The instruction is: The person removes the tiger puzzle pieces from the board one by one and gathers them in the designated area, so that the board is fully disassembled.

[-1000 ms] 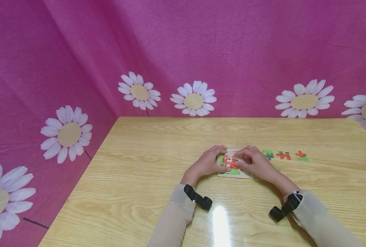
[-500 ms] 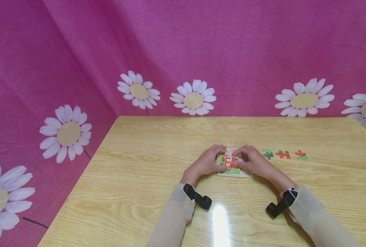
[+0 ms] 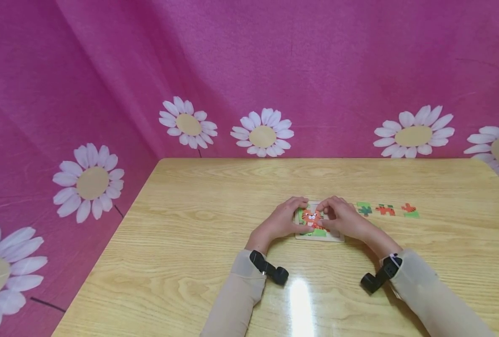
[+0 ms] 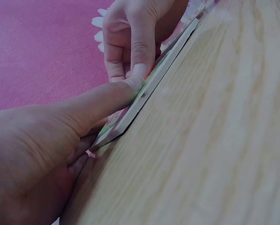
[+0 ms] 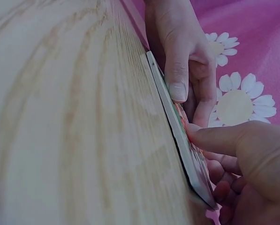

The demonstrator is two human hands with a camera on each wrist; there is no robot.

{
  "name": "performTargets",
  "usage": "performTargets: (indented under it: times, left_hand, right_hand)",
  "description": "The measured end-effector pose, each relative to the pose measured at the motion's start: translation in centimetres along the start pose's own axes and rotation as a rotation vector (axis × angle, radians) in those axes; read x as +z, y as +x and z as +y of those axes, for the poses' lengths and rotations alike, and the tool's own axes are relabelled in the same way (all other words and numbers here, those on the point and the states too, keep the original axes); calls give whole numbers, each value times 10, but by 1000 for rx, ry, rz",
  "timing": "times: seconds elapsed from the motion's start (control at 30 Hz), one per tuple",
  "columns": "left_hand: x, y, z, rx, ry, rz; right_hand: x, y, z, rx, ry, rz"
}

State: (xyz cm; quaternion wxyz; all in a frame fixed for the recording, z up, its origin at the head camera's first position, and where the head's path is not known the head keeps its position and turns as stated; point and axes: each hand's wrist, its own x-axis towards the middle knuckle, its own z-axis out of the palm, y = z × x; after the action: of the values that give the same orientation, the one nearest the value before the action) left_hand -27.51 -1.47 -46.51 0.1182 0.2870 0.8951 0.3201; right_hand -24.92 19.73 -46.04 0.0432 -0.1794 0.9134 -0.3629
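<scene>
A small framed jigsaw puzzle [image 3: 319,237] with an orange tiger on green lies flat on the table. My left hand [image 3: 280,219] grips its left side, fingers along the far left part and thumb laid over the near part of the picture. In the left wrist view that left thumb [image 4: 100,103] crosses the frame's edge. My right hand [image 3: 345,219] curves over the right half, its thumb and index finger pinching an orange puzzle piece [image 3: 320,216] beside the tiger's face. The right thumb [image 5: 219,137] bears on orange in the right wrist view. The piece's outline is mostly hidden.
To the right of the frame lie loose pieces: a green one [image 3: 364,208], an orange striped one [image 3: 385,210] and an orange-and-green one [image 3: 410,210]. The wooden table [image 3: 182,243] ends against a pink curtain [image 3: 317,70] printed with daisies.
My right hand and wrist have shifted slightly left and away from me, with thumb and fingers staying over the puzzle. The left hand holds nearly the same place.
</scene>
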Motion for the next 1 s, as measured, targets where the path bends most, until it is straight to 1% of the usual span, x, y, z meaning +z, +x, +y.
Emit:
performTargets:
  times: [0.13, 0.3, 0.43, 0.6, 0.7, 0.87, 1.0]
  left_hand:
    - [-1, -1, 0, -2, -2, -4]
    - [-1, -1, 0, 0, 2, -4]
    - [-1, -1, 0, 4, 8, -4]
    - [-1, -1, 1, 6, 10, -4]
    - [0, -1, 1, 4, 10, -6]
    - [-1, -2, 1, 0, 6, -4]
    - [-1, -2, 2, -3, 3, -1]
  right_hand:
    - [0, 0, -2, 9, 19, 3]
    - [1, -3, -5, -2, 15, 20]
    - [3, -6, -6, -52, -17, 66]
    - [9, -10, -5, -127, -50, 148]
    - [13, -13, -3, -156, -64, 196]
    - [17, -16, 0, -207, -39, 268]
    - [19, -17, 2, -251, 5, 301]
